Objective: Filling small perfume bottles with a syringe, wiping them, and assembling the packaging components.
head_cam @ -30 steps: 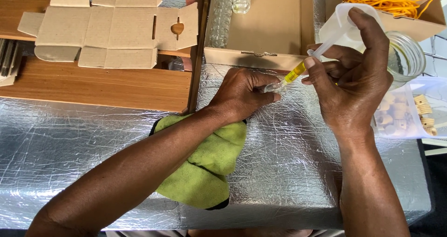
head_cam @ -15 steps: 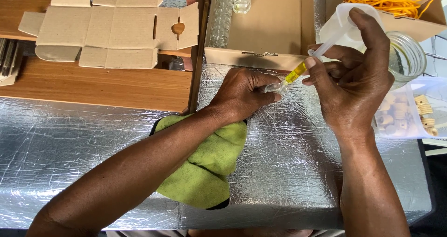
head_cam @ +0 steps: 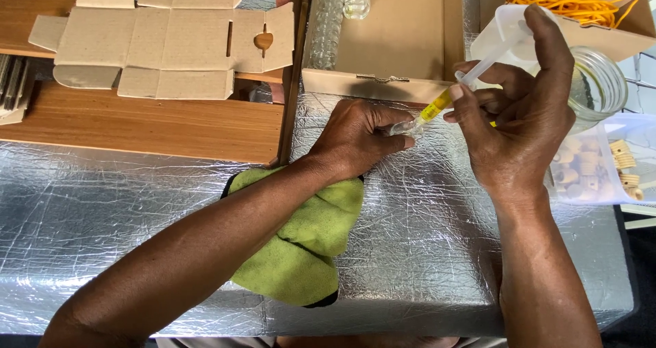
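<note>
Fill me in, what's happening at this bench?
A person holds a syringe of yellow liquid in the right hand, thumb on the plunger, its tip meeting a small clear vial pinched in the left hand. Both hands are over a foil-covered table. A green cloth lies under the left forearm, with an open cardboard box behind.

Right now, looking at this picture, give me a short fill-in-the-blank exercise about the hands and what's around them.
1. The right hand holds a syringe filled with ____ liquid.
2. The left hand pinches a small clear ____ at the syringe tip.
3. Under the left forearm lies a ____ cloth.
4. The flattened cardboard box rests on a ____ board.

Missing words: yellow; vial; green; wooden
</note>
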